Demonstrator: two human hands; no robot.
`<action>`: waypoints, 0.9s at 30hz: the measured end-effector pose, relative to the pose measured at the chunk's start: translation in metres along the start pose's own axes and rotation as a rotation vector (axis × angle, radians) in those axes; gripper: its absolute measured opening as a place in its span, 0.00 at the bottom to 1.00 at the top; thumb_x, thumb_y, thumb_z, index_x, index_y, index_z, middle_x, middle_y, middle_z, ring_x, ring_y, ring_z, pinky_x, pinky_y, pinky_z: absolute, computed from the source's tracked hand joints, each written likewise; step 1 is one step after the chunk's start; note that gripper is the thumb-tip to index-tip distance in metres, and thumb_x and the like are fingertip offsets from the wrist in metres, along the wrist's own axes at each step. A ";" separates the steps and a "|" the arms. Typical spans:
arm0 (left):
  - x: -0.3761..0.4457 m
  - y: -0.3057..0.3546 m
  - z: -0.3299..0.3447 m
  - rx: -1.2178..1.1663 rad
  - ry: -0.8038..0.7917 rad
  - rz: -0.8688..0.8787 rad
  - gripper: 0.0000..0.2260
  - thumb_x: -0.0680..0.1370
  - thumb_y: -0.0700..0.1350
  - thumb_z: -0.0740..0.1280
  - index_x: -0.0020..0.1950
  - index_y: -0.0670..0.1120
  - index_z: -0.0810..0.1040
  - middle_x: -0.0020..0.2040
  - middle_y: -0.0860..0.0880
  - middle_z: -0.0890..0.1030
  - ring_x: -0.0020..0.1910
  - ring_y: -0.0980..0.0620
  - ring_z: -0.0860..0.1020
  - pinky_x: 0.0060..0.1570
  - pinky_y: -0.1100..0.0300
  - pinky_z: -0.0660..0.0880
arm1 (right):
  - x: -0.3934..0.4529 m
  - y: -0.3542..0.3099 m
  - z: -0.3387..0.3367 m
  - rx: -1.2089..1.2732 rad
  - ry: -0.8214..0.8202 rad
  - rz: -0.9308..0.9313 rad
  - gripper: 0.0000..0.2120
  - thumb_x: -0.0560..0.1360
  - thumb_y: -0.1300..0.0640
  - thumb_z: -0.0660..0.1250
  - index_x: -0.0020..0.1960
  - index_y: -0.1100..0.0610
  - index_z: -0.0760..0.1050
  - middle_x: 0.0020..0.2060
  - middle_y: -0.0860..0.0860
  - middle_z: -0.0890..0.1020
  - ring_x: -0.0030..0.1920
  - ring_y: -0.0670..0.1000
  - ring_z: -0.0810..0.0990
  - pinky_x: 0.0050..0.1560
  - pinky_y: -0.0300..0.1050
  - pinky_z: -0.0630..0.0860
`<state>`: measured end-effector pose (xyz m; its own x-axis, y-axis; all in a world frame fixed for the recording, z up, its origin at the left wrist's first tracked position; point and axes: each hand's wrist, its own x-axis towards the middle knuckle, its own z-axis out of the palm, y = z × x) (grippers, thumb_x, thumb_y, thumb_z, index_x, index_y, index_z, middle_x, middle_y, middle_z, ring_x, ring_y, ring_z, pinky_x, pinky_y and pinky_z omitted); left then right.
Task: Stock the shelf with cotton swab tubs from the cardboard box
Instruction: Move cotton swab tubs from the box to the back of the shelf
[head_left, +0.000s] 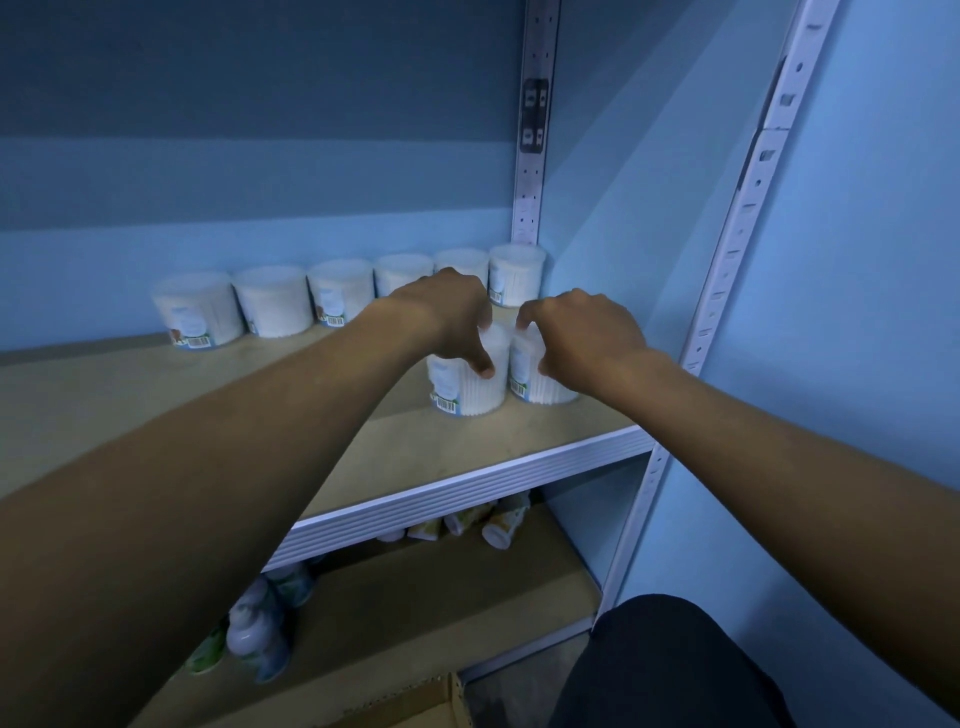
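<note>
Two clear cotton swab tubs stand side by side on the wooden shelf (363, 467), near its right end. My left hand (452, 312) grips the left tub (467, 389) from above, thumb on its front. My right hand (582, 338) grips the right tub (535, 379) the same way, and hides most of it. Behind them, a row of several more tubs (275, 306) lines the back wall, the rightmost tub (517, 273) standing in the corner. A corner of the cardboard box (415, 706) shows at the bottom edge.
White metal uprights (530, 156) frame the shelf at the right. A lower shelf (441, 597) holds small bottles (260, 623) and tipped packs (504, 525). My dark-clothed knee (665, 665) is at the bottom right. A blue wall (857, 312) closes the right side.
</note>
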<state>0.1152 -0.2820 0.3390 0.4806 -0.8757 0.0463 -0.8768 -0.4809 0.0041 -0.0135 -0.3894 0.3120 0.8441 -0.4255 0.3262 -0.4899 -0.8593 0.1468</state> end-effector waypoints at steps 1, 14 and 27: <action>0.006 -0.001 0.001 -0.002 0.002 -0.004 0.31 0.67 0.61 0.77 0.66 0.50 0.77 0.61 0.49 0.79 0.60 0.47 0.74 0.47 0.57 0.70 | 0.006 0.001 0.002 -0.016 0.001 -0.001 0.22 0.76 0.58 0.69 0.69 0.46 0.74 0.59 0.56 0.80 0.57 0.61 0.80 0.49 0.51 0.76; 0.062 -0.014 0.011 -0.073 0.037 -0.056 0.31 0.67 0.61 0.77 0.67 0.51 0.77 0.64 0.50 0.78 0.60 0.48 0.76 0.53 0.56 0.74 | 0.064 0.021 0.027 -0.015 -0.045 0.017 0.24 0.76 0.59 0.70 0.70 0.48 0.71 0.63 0.57 0.76 0.61 0.60 0.77 0.49 0.46 0.69; 0.115 -0.027 0.020 -0.065 0.082 -0.068 0.30 0.67 0.62 0.77 0.64 0.50 0.79 0.60 0.48 0.80 0.51 0.48 0.76 0.51 0.56 0.74 | 0.111 0.043 0.053 0.118 -0.054 0.032 0.23 0.76 0.59 0.69 0.68 0.43 0.72 0.63 0.55 0.76 0.61 0.59 0.76 0.51 0.46 0.69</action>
<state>0.1951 -0.3709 0.3239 0.5381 -0.8335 0.1250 -0.8428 -0.5329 0.0747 0.0704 -0.4883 0.3049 0.8407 -0.4646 0.2781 -0.4900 -0.8713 0.0257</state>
